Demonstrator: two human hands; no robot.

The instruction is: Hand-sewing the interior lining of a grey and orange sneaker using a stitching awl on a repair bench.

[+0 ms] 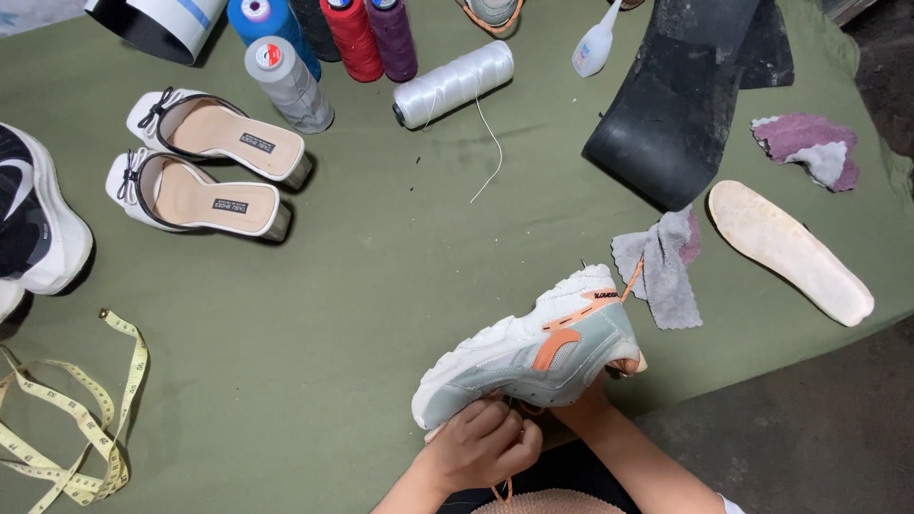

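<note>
A pale grey-green and white sneaker [533, 347] with orange trim lies on its side at the near edge of the green cloth-covered table [381, 286]. My left hand [481, 443] is closed at the shoe's lace area, pinching an orange lace that hangs down below the fingers. My right hand [595, 400] reaches into the shoe's opening from underneath; its fingers are hidden inside and only the wrist shows.
A grey rag [662, 266], a cream insole [790, 249] and purple cloth [809, 148] lie right. A black rubber sheet [676, 105], glue bottle [595, 43] and thread spools [452, 84] sit at the back. White heeled mules [205, 167], a black-and-white sneaker [33, 214] and yellow tape measure [71, 419] lie left.
</note>
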